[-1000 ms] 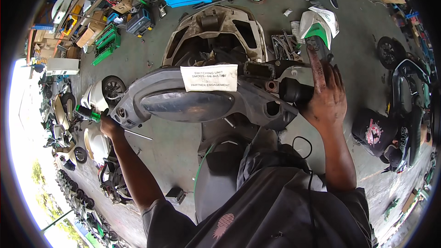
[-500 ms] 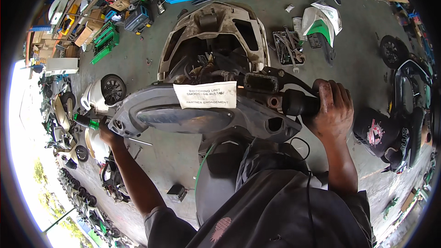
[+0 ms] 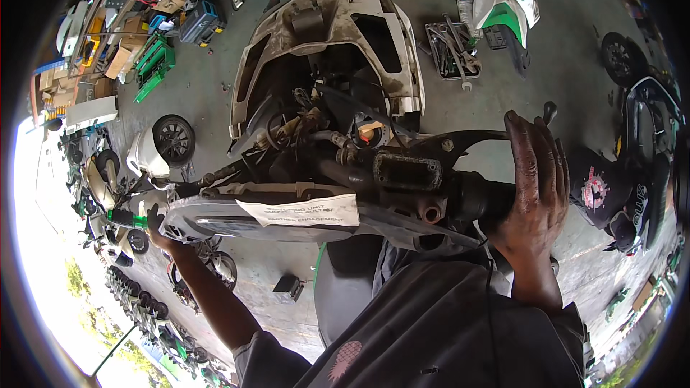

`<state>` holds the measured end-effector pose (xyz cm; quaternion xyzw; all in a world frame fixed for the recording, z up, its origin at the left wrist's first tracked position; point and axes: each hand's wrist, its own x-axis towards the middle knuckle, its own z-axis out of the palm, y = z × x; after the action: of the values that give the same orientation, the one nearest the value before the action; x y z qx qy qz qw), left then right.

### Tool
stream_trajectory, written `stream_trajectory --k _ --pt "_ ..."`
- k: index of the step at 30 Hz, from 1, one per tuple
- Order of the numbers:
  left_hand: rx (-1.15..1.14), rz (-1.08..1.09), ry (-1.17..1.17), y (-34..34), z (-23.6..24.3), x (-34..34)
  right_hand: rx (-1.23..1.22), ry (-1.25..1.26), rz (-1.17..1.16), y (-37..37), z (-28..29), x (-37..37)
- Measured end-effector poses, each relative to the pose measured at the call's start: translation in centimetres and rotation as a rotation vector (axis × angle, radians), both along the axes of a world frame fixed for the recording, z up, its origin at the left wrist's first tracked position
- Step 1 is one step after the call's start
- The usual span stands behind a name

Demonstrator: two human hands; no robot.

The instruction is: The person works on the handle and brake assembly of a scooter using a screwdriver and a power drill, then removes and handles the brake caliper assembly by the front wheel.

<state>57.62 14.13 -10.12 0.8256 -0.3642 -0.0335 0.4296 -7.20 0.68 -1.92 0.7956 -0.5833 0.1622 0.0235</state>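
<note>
"Two hands are working at the handlebar (image 3: 339,171). What are the fingers doing?"

"On the right hand (image 3: 532,188), the fingers (image 3: 528,162) are straightening: half a second ago they were curling round the dark grip (image 3: 474,197), and now they are extending across the brake lever (image 3: 471,142), nearly side by side, while the palm is resting on the grip. The left hand (image 3: 156,231) is curling round a green-and-black handle (image 3: 129,220) (its fingertips are hiding, so I cannot tell how they are pinching)."

"And the handlebar cover (image 3: 381,221)?"

"It is sitting between the hands, carrying a pale paper label (image 3: 305,210). It is now showing its upper edge instead of its broad face; either it is tipping or the viewpoint is shifting."

"What is that changing for the work?"

"It is probably making the parts behind easier to get at: cables (image 3: 309,122) are showing plainly between the cover and the white fairing (image 3: 336,18)."

"Any containers?"

"An open reservoir (image 3: 402,186) is sitting beside the grip, looking dark inside; whether it is holding fluid, I cannot tell. Farther out on the floor, a tray (image 3: 429,43) is holding wrenches (image 3: 453,47), one poking over its rim."
</note>
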Motion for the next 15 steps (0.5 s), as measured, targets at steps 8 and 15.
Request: stream_trajectory --k 8,15 --pt "-0.033 -0.043 0.165 0.1 -0.1 -1.1 -0.103 0.010 0.049 -0.1 -1.3 -0.9" --pt "-0.136 -0.030 0.199 1.6 -1.3 1.2 -0.099 0.008 0.074 -0.3 -0.9 -0.9"
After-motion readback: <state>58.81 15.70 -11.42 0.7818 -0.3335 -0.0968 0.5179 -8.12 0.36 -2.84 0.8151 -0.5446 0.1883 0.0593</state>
